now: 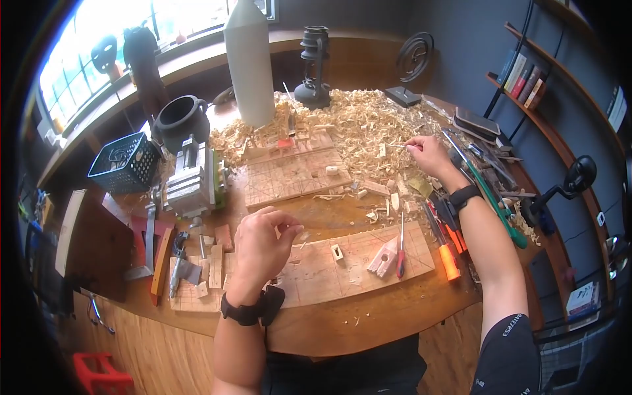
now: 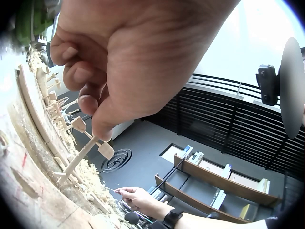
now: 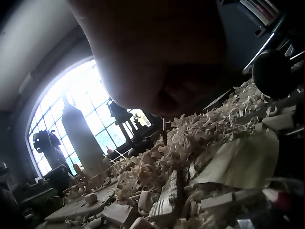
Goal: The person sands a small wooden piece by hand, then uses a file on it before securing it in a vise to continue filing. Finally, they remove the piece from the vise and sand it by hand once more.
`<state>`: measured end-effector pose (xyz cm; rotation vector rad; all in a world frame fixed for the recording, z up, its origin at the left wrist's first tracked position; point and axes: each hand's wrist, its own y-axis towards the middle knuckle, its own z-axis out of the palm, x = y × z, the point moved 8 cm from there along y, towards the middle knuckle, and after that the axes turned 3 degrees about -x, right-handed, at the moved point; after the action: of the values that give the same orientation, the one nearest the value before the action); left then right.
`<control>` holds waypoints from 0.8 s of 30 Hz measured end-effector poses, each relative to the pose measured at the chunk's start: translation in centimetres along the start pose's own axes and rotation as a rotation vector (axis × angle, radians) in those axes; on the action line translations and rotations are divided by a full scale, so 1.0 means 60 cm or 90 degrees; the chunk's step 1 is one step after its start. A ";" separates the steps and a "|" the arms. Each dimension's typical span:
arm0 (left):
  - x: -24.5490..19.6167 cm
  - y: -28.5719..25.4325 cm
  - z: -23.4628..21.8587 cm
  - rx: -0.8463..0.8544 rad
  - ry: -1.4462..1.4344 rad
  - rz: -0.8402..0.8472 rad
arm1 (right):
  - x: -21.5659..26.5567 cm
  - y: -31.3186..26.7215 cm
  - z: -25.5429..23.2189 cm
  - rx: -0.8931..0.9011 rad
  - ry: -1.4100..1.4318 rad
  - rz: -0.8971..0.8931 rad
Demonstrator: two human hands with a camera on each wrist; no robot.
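My left hand is over the front board, its fingers curled with thumb and fingertips together. In the left wrist view the thumb tip pinches a thin wooden stick, crossed by a short piece with a squarish end; the head view hides most of it. Over the shavings, my right hand pinches a thin pale stick. A small wooden block shows at that stick's far end. On the front board lie a slotted block, a pointed wooden piece with a round hole and a red-handled screwdriver.
Wood shavings cover the back of the table, around a tall pale bottle and a lantern. A metal vise stands left. Orange-handled tools and a green-handled saw lie right.
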<state>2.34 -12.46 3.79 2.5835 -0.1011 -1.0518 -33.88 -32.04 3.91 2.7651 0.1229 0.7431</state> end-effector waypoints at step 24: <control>0.001 0.000 0.001 -0.007 -0.001 0.010 | 0.017 -0.076 -0.075 -0.061 0.035 -0.082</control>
<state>2.30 -12.52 3.71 2.5691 -0.1151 -1.0453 -35.29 -26.44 6.86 2.6189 0.2675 0.7696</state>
